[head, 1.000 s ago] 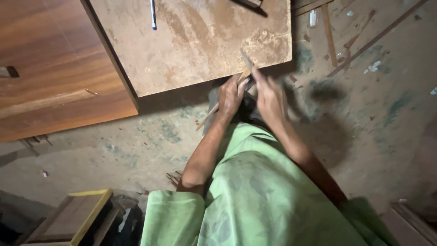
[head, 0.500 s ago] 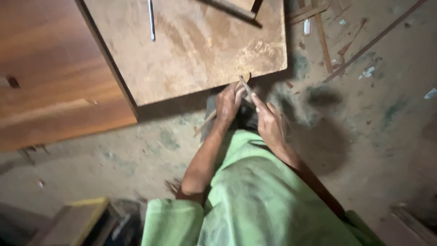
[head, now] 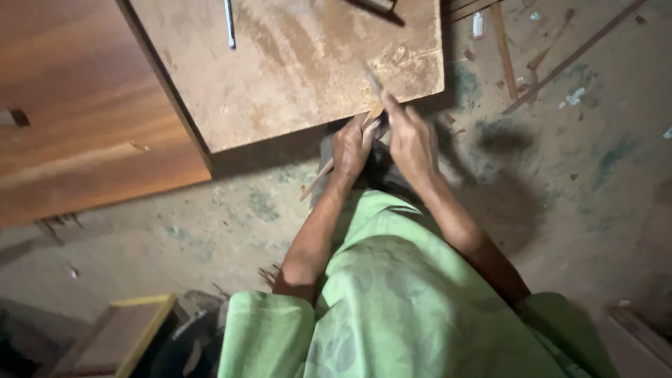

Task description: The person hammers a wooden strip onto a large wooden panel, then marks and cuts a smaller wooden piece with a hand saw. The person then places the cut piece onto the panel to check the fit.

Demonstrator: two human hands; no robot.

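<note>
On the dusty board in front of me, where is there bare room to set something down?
The dusty board is bare across its middle, between the thin metal rod near the top edge and the front edge. Its front right corner is crowded: the left hand and right hand work a wooden stick there.

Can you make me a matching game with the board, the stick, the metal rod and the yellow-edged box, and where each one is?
Things:
1. board
2. stick
3. metal rod
4. box

Places:
A. bottom left, on the floor
B. lying on the board, at the top
C. in the left hand
D. under the tips of both hands

Pairs: 1-D, 2-C, 3-B, 4-A
</note>
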